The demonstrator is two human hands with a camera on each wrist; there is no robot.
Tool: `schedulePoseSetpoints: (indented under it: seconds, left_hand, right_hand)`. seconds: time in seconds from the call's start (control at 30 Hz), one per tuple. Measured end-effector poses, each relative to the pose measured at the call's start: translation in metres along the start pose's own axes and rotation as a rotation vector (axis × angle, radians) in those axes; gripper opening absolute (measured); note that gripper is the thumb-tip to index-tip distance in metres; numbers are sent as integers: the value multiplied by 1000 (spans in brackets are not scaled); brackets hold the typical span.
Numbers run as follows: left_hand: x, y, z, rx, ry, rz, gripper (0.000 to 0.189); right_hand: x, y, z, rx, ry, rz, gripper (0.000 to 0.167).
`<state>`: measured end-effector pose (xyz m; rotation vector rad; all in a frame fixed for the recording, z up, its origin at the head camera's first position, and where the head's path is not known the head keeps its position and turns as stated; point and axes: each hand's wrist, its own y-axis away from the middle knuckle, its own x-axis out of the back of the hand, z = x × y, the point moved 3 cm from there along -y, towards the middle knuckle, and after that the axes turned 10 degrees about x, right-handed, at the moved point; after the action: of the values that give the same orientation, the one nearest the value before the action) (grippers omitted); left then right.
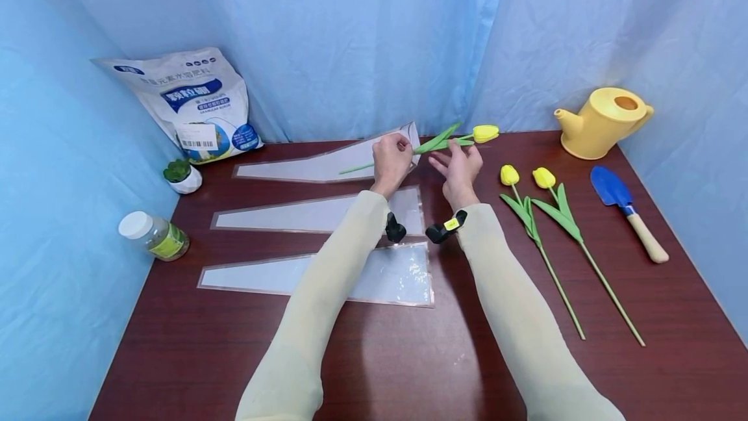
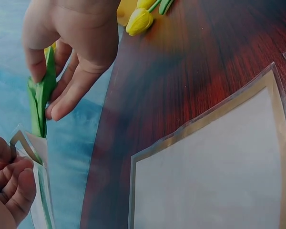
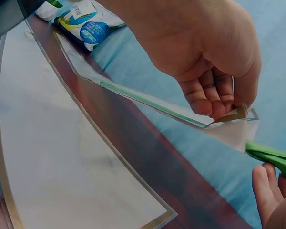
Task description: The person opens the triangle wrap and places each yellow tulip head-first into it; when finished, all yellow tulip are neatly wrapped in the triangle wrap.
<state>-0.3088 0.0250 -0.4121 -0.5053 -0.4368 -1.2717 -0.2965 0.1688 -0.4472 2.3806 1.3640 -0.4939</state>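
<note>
At the back of the table, my left hand (image 1: 391, 160) pinches the open wide end of a white, gold-edged flower sleeve (image 1: 327, 162). A yellow artificial tulip (image 1: 485, 134) lies with its stem inside that sleeve, showing green through the film in the right wrist view. Its leaves (image 2: 42, 93) stick out of the mouth, and my right hand (image 1: 461, 171) holds them between thumb and fingers. The narrow end of the sleeve (image 3: 69, 57) points left, toward the bag. Two more sleeves, a middle one (image 1: 280, 214) and a front one (image 1: 257, 276), lie flat beneath my left forearm.
Two yellow tulips (image 1: 543, 178) lie on the right, beside a blue trowel (image 1: 610, 186) and a yellow watering can (image 1: 590, 125). At left stand a fertilizer bag (image 1: 199, 99), a small potted succulent (image 1: 186, 179) and a white-capped jar (image 1: 160, 237). Blue curtains (image 1: 350, 38) surround the table.
</note>
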Motion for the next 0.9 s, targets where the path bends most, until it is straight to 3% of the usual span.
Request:
schedulePoseSetpoints:
  seconds: [0.2,0.4,0.53,0.7,0.9]
  left_hand:
    - [0,0,3,-8,12,-5,13]
    - [0,1,4,-5,17,-2,11]
    - [0,2,4,-9,17,1,11]
    - [-2,4,5,-39,13,3,12]
    - [-3,5,7,-48,24,-12,12]
  right_hand:
    - [-4,4,0,-42,45,-52,29]
    - [1,1,0,-133,2,67,32]
    - [6,1,0,-170,-3,117,23]
    - [4,4,0,-161,-2,95,8]
    - [0,6,0,-173,20,85,6]
